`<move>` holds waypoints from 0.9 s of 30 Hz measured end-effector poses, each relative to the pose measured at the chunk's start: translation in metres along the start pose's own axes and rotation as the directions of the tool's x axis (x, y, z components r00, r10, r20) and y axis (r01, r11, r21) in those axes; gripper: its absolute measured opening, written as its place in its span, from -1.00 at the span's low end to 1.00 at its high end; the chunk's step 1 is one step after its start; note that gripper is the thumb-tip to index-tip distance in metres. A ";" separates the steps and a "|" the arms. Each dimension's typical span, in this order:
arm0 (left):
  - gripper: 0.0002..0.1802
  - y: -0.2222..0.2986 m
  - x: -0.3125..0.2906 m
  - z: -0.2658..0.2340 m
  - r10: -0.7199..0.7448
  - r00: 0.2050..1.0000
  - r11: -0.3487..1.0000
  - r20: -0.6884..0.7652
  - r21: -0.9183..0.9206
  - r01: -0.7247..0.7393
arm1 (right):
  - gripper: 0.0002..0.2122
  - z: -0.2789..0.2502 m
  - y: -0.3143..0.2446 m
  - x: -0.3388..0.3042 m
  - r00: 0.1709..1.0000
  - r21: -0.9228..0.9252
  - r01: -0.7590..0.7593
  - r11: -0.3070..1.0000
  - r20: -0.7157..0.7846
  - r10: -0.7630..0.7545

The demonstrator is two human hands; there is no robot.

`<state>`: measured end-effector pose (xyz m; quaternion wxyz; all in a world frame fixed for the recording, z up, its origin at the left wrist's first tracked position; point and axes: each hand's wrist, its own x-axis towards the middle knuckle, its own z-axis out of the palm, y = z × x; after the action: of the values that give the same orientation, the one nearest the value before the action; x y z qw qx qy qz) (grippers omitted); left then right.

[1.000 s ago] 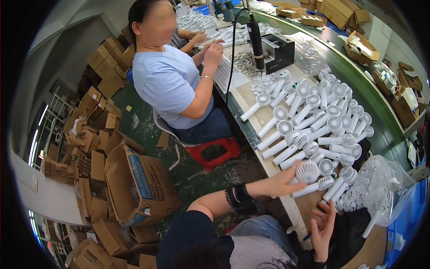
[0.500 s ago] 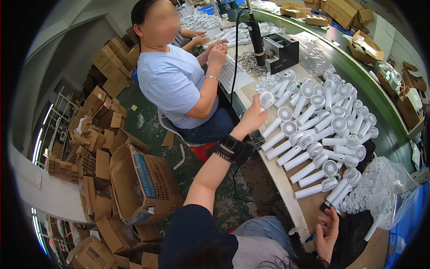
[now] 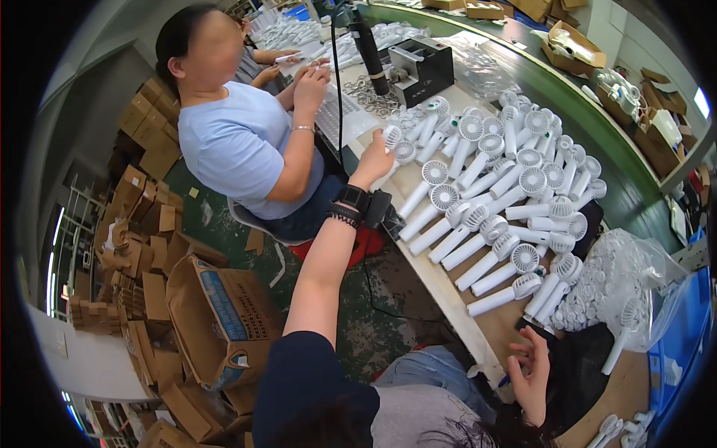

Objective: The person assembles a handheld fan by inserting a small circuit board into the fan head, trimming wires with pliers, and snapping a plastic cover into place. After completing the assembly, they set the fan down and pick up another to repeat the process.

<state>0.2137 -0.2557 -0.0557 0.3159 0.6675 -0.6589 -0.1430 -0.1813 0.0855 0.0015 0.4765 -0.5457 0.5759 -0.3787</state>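
My left hand (image 3: 375, 160) reaches out over the table's left edge, its fingers closed round a white handheld fan (image 3: 391, 136). The fan's round grille shows beside my thumb; its handle is mostly hidden by the hand. Close to it, another fan head (image 3: 404, 152) lies at the edge of a wide spread of white handheld fans (image 3: 532, 181). My right hand (image 3: 533, 379) is near the table's front edge, fingers bent and apart, holding nothing visible. It is beside a black cloth (image 3: 579, 373), and a small blue object (image 3: 505, 380) shows by its fingertips.
A clear bag of small white parts (image 3: 609, 287) lies right of the fans, near a blue bin (image 3: 680, 336). A black machine (image 3: 422, 71) stands farther back. A co-worker in a light blue shirt (image 3: 239, 138) sits at left. Cardboard boxes (image 3: 224, 313) crowd the floor.
The view has shifted, so the table appears farther left. My left hand has moved away from the fans toward the co-worker's side, still holding the handheld fan. My right hand stays beside the black cloth.
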 end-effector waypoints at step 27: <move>-0.46 0.067 -0.060 0.007 0.456 0.881 0.890 -0.125 0.069 -0.451 | -0.54 -0.001 -0.001 -0.006 0.995 -0.115 0.096 0.989 0.030 -0.093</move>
<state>0.1510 -0.1948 -0.0341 0.3726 0.5089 -0.7760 -0.0061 -0.1820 0.0915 0.0031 0.4324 -0.6037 0.5647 -0.3600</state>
